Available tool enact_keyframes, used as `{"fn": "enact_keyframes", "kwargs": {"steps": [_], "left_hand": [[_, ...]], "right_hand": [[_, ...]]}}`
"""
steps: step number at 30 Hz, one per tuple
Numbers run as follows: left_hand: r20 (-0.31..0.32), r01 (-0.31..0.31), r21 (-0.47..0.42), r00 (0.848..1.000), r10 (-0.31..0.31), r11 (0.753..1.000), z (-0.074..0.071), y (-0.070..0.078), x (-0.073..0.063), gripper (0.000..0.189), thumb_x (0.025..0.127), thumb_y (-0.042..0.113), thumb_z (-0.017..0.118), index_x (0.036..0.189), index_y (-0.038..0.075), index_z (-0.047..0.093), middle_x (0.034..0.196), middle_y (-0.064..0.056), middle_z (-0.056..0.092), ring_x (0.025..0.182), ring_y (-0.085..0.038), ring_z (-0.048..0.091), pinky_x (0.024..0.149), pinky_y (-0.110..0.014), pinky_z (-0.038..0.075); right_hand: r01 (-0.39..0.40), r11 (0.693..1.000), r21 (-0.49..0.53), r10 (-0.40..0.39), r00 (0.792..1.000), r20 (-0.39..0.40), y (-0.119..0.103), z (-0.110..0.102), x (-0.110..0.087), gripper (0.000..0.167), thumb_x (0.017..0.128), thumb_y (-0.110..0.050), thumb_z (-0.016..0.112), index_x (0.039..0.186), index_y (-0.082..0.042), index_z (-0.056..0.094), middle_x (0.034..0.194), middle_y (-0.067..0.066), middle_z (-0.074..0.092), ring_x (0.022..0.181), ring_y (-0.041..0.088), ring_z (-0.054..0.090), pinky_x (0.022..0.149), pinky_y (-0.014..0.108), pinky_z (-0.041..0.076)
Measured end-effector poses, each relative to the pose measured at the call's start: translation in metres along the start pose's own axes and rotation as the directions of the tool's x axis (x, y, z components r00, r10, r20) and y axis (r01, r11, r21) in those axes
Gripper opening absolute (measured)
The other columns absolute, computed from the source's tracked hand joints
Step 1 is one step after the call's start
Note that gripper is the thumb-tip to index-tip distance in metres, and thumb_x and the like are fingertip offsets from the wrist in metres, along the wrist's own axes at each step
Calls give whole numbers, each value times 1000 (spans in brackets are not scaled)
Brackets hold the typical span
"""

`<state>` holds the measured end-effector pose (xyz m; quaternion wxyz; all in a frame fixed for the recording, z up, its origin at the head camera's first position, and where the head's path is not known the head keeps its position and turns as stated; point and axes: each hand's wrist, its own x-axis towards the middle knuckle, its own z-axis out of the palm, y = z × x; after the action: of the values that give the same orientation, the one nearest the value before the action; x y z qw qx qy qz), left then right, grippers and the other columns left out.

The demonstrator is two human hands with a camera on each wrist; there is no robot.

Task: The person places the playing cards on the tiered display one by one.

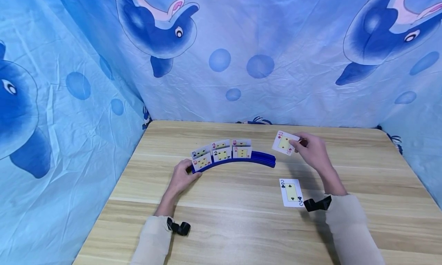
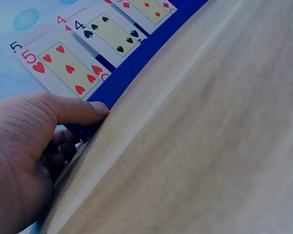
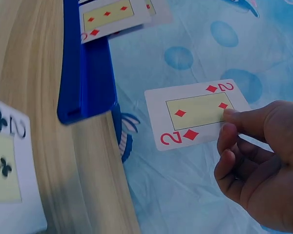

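Note:
A curved blue card holder stands on the table with several playing cards upright in two rows. My left hand grips its left end, the thumb along the front and the other fingers partly hidden behind. Closest to that hand is a five of hearts, beside a four of spades and a three of diamonds. Beyond the holder's right end, my right hand pinches a two of diamonds by one edge, raised above the table. A two of clubs lies face up nearer to me.
The wooden table runs back to a blue curtain printed with dolphins. Similar cloth hangs along both sides. Each wrist wears a black strap with a small camera. The right end of the holder bears no cards.

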<state>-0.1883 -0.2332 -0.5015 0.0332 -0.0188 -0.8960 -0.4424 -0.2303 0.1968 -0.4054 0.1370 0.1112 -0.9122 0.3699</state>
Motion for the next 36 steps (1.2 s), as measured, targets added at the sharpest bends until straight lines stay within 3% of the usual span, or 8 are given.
{"fn": "enact_keyframes", "kwargs": {"steps": [16,22,30,36], "left_hand": [[-6,3,-8,1000,-3,1000,0,0,-1,39,80,8,79,115,-5,69,117,-21,67,111,-34,60,99,-49,50],[0,15,-9,1000,-15,1000,0,0,-1,39,80,8,79,115,-4,69,117,-21,67,112,-34,60,100,-50,50],[2,15,-7,1000,-15,1000,0,1,-1,39,81,8,79,116,-4,68,119,-21,66,114,-35,60,101,-50,50],[-3,11,-3,1000,-11,1000,0,1,-1,38,81,9,79,116,-4,69,118,-21,66,113,-34,60,99,-49,50]], "right_hand": [[43,995,88,-47,998,35,-19,25,14,25,96,-14,67,113,3,71,76,17,70,57,4,56,49,21,39],[61,993,99,-67,996,63,-22,37,18,25,95,-12,68,115,2,71,77,17,71,59,8,59,50,21,41],[36,991,126,-51,992,118,-24,47,19,24,96,-13,65,115,1,71,90,20,74,68,24,66,54,20,44],[33,991,129,-50,990,129,-22,51,21,22,97,-12,65,113,0,72,90,19,74,67,23,65,54,19,45]]}}
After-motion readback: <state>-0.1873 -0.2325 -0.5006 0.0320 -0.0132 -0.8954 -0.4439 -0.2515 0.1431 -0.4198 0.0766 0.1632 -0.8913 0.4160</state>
